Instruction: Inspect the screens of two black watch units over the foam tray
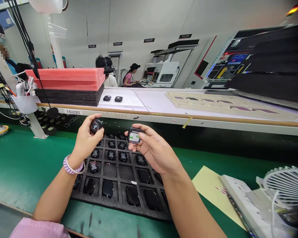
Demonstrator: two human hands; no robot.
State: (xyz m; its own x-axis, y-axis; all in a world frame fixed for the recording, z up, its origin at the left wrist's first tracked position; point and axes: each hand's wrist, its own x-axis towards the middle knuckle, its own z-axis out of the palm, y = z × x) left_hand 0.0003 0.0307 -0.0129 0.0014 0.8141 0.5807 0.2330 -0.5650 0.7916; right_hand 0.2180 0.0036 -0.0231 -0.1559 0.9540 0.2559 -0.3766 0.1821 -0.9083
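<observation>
Gripping a round-faced watch body (96,126) at fingertip height, the left hand (85,142) hovers over the black foam tray (119,195). At its three o'clock, the right hand (155,150) pinches a second watch body (134,135), screen lit. Both units sit above the tray's far rows.
</observation>
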